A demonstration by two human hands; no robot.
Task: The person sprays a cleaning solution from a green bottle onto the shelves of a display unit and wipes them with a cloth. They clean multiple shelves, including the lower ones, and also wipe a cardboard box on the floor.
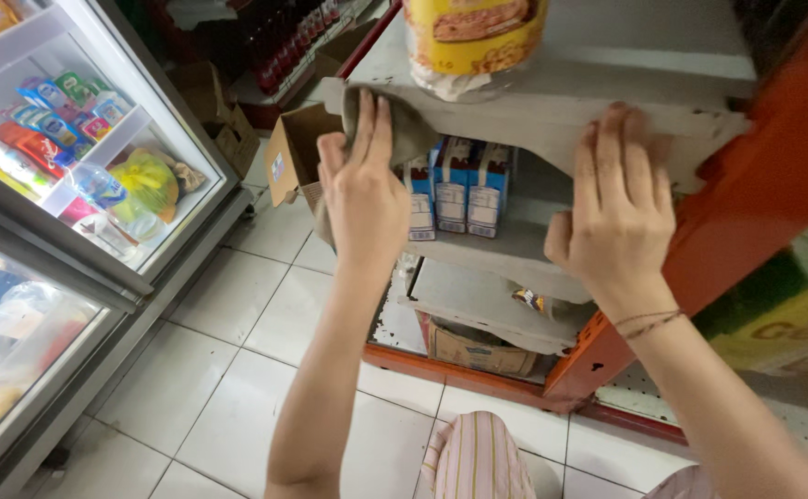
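Note:
My left hand (363, 189) presses a grey-green cloth (402, 125) against the front edge of a worn grey shelf (552, 115). My right hand (618, 214) rests flat with spread fingers on the same shelf edge further right, holding nothing. A yellow packaged jar in a plastic wrap (474, 39) stands on the shelf just above the cloth. Blue and white cartons (459, 187) stand in a row on the shelf below, between my hands.
A glass-door fridge (71, 185) full of packets fills the left. Open cardboard boxes (295, 152) sit on the white tiled floor (237, 370) by the shelving. An orange-red upright (764, 176) frames the shelves on the right. A box (478, 349) lies under the lowest shelf.

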